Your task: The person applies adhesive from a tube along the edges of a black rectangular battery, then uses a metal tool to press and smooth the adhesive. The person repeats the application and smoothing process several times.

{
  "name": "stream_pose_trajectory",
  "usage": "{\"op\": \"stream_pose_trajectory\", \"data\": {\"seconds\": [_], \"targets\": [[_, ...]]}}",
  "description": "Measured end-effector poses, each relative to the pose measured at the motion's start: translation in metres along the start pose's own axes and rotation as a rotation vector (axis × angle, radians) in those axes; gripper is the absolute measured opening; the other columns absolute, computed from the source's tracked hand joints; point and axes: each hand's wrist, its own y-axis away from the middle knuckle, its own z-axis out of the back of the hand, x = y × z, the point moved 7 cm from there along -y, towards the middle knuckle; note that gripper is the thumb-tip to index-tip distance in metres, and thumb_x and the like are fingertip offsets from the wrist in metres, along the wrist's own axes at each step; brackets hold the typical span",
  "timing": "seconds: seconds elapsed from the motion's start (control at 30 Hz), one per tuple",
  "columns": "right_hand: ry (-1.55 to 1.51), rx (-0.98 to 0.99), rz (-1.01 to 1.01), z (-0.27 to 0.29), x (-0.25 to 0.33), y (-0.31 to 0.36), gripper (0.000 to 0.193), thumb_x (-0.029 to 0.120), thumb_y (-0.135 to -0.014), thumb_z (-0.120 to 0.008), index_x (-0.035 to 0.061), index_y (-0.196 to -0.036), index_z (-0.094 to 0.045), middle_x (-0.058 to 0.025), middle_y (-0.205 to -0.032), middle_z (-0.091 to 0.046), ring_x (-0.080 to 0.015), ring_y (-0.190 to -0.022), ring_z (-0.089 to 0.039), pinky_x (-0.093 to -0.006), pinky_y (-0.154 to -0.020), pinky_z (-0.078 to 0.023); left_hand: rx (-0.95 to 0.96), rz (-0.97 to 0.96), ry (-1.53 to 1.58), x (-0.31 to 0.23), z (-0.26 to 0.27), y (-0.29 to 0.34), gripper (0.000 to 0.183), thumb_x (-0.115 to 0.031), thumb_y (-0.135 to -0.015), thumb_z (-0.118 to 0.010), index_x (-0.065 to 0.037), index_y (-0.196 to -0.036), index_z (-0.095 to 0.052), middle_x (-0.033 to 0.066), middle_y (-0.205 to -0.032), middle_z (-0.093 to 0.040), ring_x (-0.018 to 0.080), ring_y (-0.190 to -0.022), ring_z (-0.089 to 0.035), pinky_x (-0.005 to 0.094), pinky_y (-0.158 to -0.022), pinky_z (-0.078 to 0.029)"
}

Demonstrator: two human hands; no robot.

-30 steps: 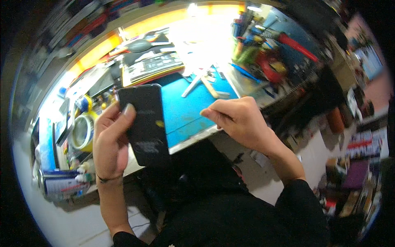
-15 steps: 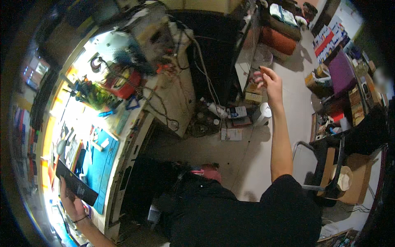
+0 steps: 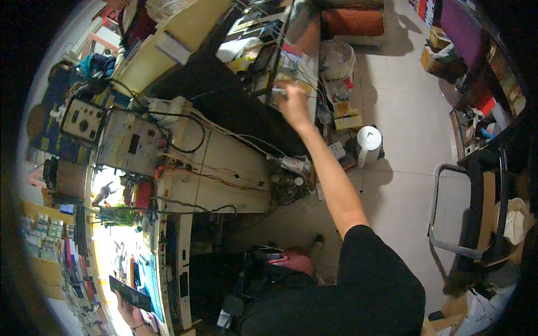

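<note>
My left hand [image 3: 130,315] is closed around one end of a flat black rectangular slab [image 3: 132,293] with small pale print, shaped like a phone or a phone battery. It is held at the brightly lit workbench, over the edge of a blue mat [image 3: 150,274]. My right arm stretches far forward, and my right hand [image 3: 295,105] is at a glass-fronted display case [image 3: 291,63] holding papers and small packages. Its fingers are blurred and look bent. A pale strip shows at the fingertips; whether they hold it cannot be made out.
Two bench instruments with dials [image 3: 130,141] stand past the lit bench, and loose cables [image 3: 224,189] run over the side surface. A white cylinder [image 3: 369,140] and a clear bin [image 3: 337,60] stand on the floor. At right is a metal-framed chair [image 3: 437,210].
My view has turned toward the left and forward. My right hand has reached forward and left to the display case. The left hand still holds the black slab at the bench.
</note>
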Motion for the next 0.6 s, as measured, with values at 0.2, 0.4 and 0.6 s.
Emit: {"op": "stream_pose_trajectory", "data": {"seconds": [0.2, 0.4, 0.6], "targets": [[-0.015, 0.173, 0.079, -0.036, 0.000, -0.003, 0.045, -0.012, -0.076, -0.060, 0.0011, -0.117, -0.075, -0.0239, -0.125, -0.070, -0.0423, -0.115, -0.064, -0.0487, -0.100, -0.052, 0.005, 0.012, -0.061, -0.005, -0.013, 0.004, 0.044, -0.032, -0.107, -0.066, 0.002, -0.135, -0.063, 0.0138, -0.117, -0.072, 0.0240, -0.104, -0.069, 0.0415, -0.094, -0.058], [0.219, 0.464, 0.217, -0.121, -0.008, -0.089, 0.047, 0.004, -0.082, -0.066, 0.0081, -0.129, -0.072, -0.0206, -0.133, -0.068, -0.0402, -0.126, -0.059, -0.0516, -0.107, -0.047, -0.014, 0.023, -0.086, -0.012, 0.006, 0.009, 0.044, -0.031, -0.108, -0.063, 0.002, -0.138, -0.061, 0.0145, -0.122, -0.070, 0.0244, -0.108, -0.068, 0.0421, -0.097, -0.057], [0.652, 0.626, 0.357, -0.207, -0.040, -0.102, 0.046, 0.028, -0.095, -0.063, 0.0145, -0.139, -0.066, -0.0161, -0.141, -0.065, -0.0398, -0.137, -0.056, -0.0548, -0.111, -0.045, -0.012, 0.004, -0.066, -0.014, 0.013, 0.015, 0.045, -0.030, -0.109, -0.060, 0.002, -0.141, -0.059, 0.0153, -0.127, -0.068, 0.0249, -0.112, -0.067, 0.0427, -0.099, -0.056]]}}
